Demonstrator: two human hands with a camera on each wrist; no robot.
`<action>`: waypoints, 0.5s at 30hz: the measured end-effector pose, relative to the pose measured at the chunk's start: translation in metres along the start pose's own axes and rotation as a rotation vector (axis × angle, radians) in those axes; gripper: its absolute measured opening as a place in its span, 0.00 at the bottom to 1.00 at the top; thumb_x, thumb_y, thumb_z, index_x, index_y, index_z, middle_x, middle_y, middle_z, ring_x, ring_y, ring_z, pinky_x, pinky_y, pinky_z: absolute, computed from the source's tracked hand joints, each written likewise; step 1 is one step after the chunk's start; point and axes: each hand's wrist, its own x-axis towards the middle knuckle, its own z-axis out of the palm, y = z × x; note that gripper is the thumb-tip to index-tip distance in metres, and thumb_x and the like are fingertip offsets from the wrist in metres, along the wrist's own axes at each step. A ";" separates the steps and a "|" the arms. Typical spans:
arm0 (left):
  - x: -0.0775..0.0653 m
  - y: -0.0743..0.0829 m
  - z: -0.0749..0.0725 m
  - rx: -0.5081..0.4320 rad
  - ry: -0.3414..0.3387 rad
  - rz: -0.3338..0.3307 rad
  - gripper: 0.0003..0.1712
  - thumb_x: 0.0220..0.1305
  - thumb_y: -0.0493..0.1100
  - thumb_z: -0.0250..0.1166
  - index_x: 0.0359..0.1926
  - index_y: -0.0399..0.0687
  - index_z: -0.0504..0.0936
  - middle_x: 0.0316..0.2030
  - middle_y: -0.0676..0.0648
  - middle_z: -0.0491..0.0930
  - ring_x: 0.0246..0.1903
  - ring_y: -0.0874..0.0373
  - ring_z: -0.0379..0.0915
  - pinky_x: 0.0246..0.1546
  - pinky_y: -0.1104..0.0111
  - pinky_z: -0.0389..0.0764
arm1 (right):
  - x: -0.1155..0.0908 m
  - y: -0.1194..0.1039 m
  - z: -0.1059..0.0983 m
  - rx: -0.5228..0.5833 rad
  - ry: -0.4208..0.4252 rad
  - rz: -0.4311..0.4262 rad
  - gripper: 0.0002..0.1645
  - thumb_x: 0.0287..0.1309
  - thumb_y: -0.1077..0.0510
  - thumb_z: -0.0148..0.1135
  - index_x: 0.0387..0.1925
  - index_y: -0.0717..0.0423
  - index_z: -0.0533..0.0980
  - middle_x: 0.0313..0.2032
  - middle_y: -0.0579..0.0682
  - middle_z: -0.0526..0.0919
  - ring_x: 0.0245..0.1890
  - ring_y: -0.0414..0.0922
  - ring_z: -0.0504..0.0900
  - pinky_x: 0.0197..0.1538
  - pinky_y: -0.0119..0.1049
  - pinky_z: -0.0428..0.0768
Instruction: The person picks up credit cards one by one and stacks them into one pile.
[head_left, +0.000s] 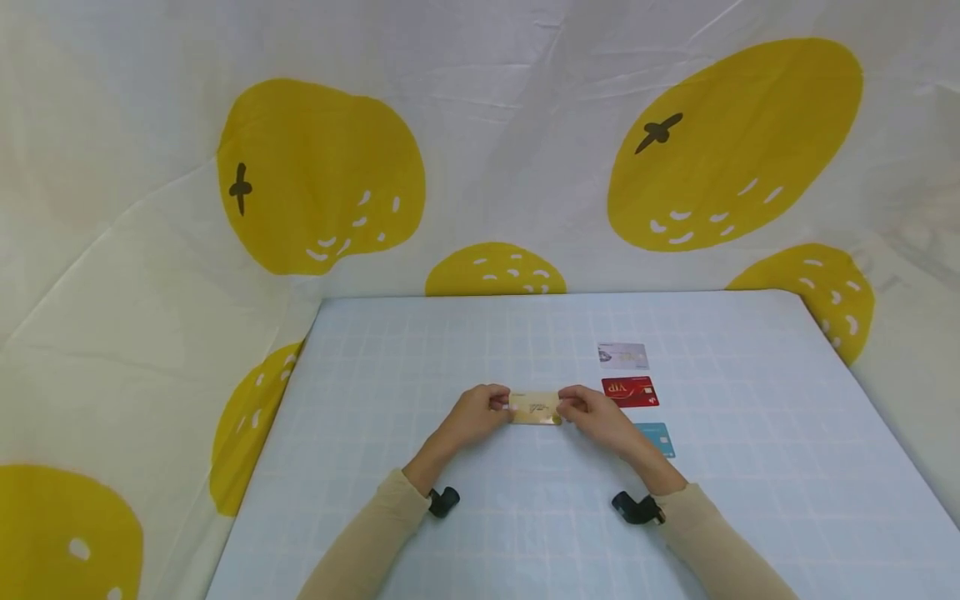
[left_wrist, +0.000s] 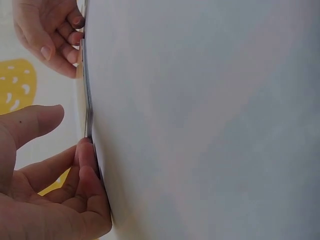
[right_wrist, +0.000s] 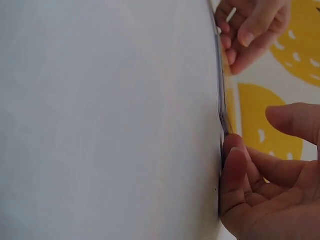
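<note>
A gold card (head_left: 534,408) lies between the two hands in the head view, its printed face up. My left hand (head_left: 480,414) holds its left end, and the right hand (head_left: 597,417) has the right end. Edge-on in the left wrist view, thin dark layers (left_wrist: 88,95) show between the hands, like cards stacked close over the table. Curled fingertips (left_wrist: 86,152) meet one end there, with the thumb raised apart. Likewise in the right wrist view, fingertips (right_wrist: 234,145) touch the other end and that thumb stands off it.
Right of the hands lie a silver card (head_left: 622,356), a red VIP card (head_left: 630,392) and a teal card (head_left: 657,438) partly behind the right wrist. The table (head_left: 390,342) has a pale checked cover. A white cloth with yellow fruit prints (head_left: 517,167) hangs behind it.
</note>
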 end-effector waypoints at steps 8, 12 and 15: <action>0.002 -0.004 0.002 0.010 -0.001 -0.005 0.25 0.63 0.44 0.69 0.58 0.37 0.81 0.43 0.52 0.81 0.42 0.59 0.75 0.45 0.65 0.77 | 0.002 0.003 0.001 -0.036 0.013 -0.010 0.21 0.68 0.52 0.63 0.59 0.55 0.76 0.43 0.48 0.81 0.40 0.47 0.77 0.44 0.38 0.79; 0.001 -0.003 0.002 0.016 -0.001 0.001 0.24 0.63 0.43 0.69 0.57 0.36 0.81 0.43 0.51 0.81 0.42 0.59 0.76 0.45 0.64 0.78 | 0.002 0.004 0.000 -0.047 -0.001 -0.029 0.22 0.68 0.53 0.63 0.59 0.57 0.76 0.44 0.49 0.81 0.41 0.47 0.77 0.45 0.38 0.80; 0.000 -0.002 0.001 0.013 -0.001 0.008 0.24 0.63 0.43 0.69 0.57 0.36 0.81 0.43 0.50 0.81 0.43 0.58 0.76 0.46 0.63 0.78 | 0.002 0.004 0.000 -0.050 0.003 -0.031 0.22 0.68 0.52 0.63 0.59 0.57 0.76 0.44 0.48 0.82 0.40 0.47 0.77 0.44 0.38 0.80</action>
